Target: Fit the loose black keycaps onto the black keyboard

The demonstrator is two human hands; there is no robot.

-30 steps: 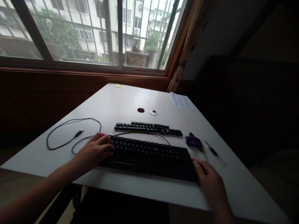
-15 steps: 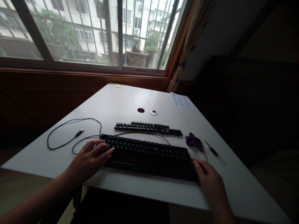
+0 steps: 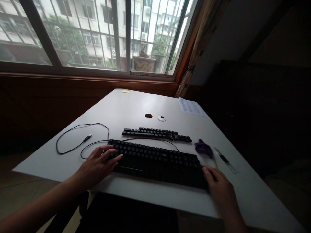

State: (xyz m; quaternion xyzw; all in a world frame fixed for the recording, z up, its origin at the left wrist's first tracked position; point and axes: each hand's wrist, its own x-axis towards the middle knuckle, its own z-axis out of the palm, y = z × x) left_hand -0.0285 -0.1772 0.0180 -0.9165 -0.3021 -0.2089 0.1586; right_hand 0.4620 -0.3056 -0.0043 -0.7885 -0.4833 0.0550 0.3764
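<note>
A black keyboard [image 3: 155,171] lies near the front edge of the white desk. Keycaps stand along its rear rows; its nearer part looks dark and bare, with little detail showing. My left hand [image 3: 100,165] is over its left end, fingers bent down onto it and thumb resting above the keys. My right hand [image 3: 218,181] grips the right edge, thumb on top and the other fingers partly hidden. Loose black keycaps [image 3: 155,133] are laid out in rows behind the keyboard. A purple cloth [image 3: 203,148] with a thin stick lies just beyond my right hand.
A wire tool with a dark handle [image 3: 224,158] lies at the right. The keyboard's cable with its USB plug [image 3: 87,138] loops at the left. Farther back are a desk hole [image 3: 148,116], its round cover [image 3: 161,118], printed paper [image 3: 191,106] and a yellow note [image 3: 125,91].
The whole view has shifted slightly, so everything sits a little farther right. Both hands keep their places on the keyboard, and nothing on the desk has visibly moved.
</note>
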